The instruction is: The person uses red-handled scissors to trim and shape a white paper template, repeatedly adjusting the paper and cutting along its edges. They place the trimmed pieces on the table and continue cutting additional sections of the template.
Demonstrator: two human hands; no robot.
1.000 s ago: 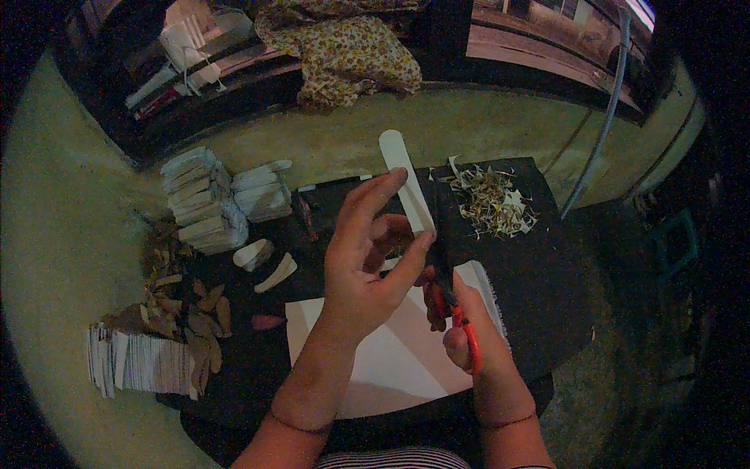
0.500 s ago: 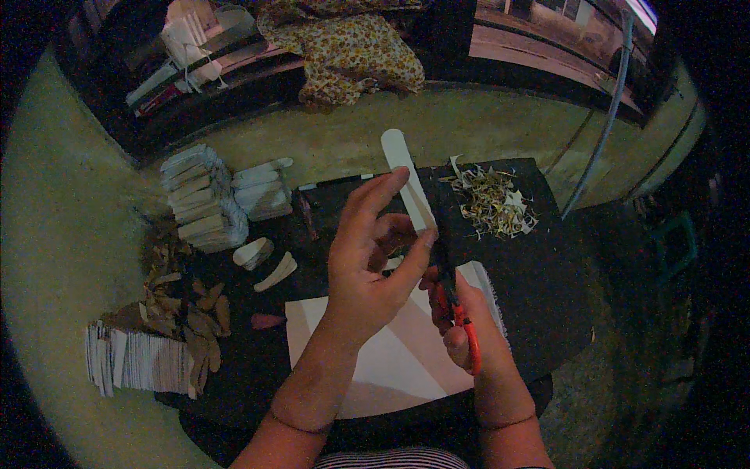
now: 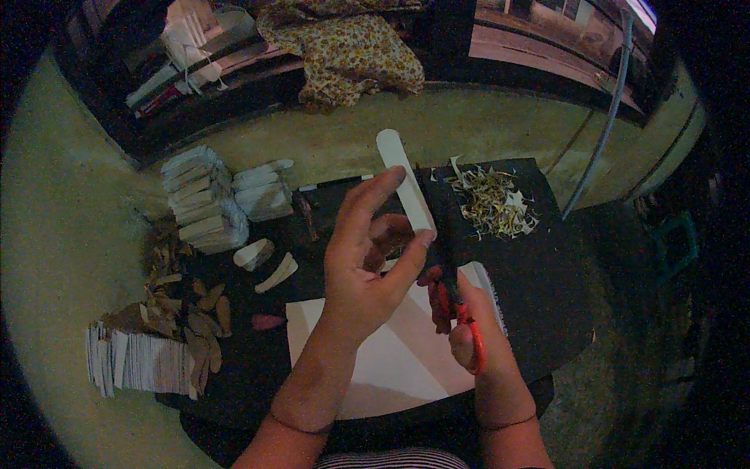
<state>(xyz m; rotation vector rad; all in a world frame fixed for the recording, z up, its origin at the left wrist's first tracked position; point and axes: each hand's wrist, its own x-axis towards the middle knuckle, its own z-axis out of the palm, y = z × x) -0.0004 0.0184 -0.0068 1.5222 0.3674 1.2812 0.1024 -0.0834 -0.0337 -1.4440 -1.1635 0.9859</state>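
Note:
My left hand (image 3: 367, 250) pinches a narrow white strip with a rounded top end (image 3: 400, 176), perhaps paper or card, between thumb and fingers. The strip stands tilted, its upper end leaning left. To its right, my right hand (image 3: 476, 320) is closed round the orange-red handles of a pair of scissors (image 3: 473, 332). Their dark blades point up beside the strip and are hard to make out against the black table. Beneath both hands lies a large pale sheet (image 3: 391, 375) on the table.
Narrow offcuts (image 3: 500, 205) lie heaped at the far right of the black table (image 3: 539, 289). Bundled pale strips (image 3: 205, 199) stand at the far left, with brown cut pieces (image 3: 205, 328) and a stack of white card (image 3: 141, 361) nearer. A patterned cloth (image 3: 351, 59) hangs at the back.
The strip and my left hand have shifted very slightly left. My right hand and the scissors have moved a little and turned slightly; both hands keep their hold.

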